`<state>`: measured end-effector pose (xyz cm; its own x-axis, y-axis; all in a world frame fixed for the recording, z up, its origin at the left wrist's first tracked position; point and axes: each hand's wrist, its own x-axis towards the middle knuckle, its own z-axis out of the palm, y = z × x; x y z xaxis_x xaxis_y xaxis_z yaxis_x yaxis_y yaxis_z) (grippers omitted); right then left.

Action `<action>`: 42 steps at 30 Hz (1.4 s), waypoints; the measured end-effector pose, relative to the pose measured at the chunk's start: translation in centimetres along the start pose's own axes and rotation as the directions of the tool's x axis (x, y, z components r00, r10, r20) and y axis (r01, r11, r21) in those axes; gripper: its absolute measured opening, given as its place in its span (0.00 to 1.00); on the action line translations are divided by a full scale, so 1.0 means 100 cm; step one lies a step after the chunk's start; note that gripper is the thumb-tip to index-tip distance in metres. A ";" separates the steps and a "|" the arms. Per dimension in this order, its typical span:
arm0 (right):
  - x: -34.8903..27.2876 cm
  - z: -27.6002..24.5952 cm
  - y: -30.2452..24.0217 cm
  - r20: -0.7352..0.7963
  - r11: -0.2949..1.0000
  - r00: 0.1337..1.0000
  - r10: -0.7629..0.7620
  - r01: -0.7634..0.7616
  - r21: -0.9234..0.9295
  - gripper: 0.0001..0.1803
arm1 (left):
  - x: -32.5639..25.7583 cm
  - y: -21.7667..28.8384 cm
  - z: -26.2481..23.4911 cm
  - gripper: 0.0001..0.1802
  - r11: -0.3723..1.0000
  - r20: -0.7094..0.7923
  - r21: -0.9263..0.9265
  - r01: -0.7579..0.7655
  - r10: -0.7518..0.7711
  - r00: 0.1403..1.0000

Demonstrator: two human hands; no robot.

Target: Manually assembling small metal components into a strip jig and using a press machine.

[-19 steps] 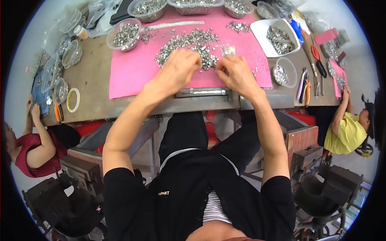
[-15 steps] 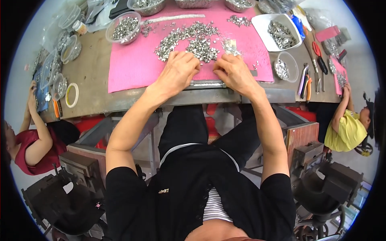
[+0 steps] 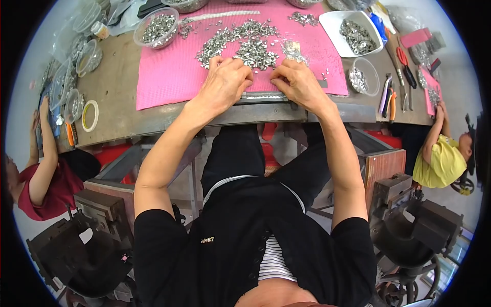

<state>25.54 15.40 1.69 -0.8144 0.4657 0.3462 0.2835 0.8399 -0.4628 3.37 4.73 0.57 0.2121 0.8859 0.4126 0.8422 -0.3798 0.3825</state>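
My left hand (image 3: 224, 84) rests at the front of the pink ribbed mat, its fingers curled in a pinch. Opposite it, my right hand (image 3: 299, 86) has thumb and fingertips pressed together. Whatever is in either pinch is too small or hidden to make out. Between and just below both hands, a narrow metal bar (image 3: 263, 95) lies along the table's front edge, with a row of small shiny pieces on it. Past my fingertips sits a heap of small silver metal parts (image 3: 257, 54), with a curved band of similar parts (image 3: 212, 47) around its far left side.
A round clear tub (image 3: 157, 29) and a white tray (image 3: 339, 41) hold more metal parts. Beside the mat are a small tub (image 3: 363, 77), red-handled pliers (image 3: 403, 59) and a tape roll (image 3: 90, 116). Co-workers sit at left (image 3: 43, 179) and right (image 3: 437, 162).
The whole view has shifted slightly. Both my hands stay pinched over the bar, with only small finger movements. The left co-worker's hands have moved apart.
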 end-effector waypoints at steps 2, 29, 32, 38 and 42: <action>-0.001 -0.001 -0.002 0.015 1.000 1.000 0.012 -0.011 -0.029 0.07 | 0.000 -0.001 -0.001 0.03 1.000 0.007 -0.018 0.010 -0.010 1.000; -0.066 0.021 -0.026 -0.308 0.840 0.854 0.420 -0.237 0.488 0.06 | -0.004 0.063 0.036 0.05 0.942 -0.205 -0.327 0.071 -0.144 0.968; -0.065 0.021 -0.025 -0.298 0.804 0.839 0.456 -0.245 0.541 0.06 | -0.003 0.063 0.037 0.05 0.962 -0.215 -0.266 0.061 -0.122 0.969; -0.062 0.020 -0.024 -0.333 0.848 0.850 0.409 -0.219 0.482 0.06 | -0.001 0.065 0.037 0.06 0.991 -0.247 -0.131 0.028 -0.060 0.967; -0.067 0.023 -0.024 -0.342 0.856 0.846 0.409 -0.226 0.465 0.06 | -0.004 0.067 0.042 0.08 0.995 -0.273 -0.101 -0.014 -0.014 0.962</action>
<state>29.19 9.61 -1.39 -0.3998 0.8331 0.3823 0.1915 0.4838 -0.8540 11.04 2.90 -0.50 0.0567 0.7844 0.6176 0.7849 -0.4173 0.4579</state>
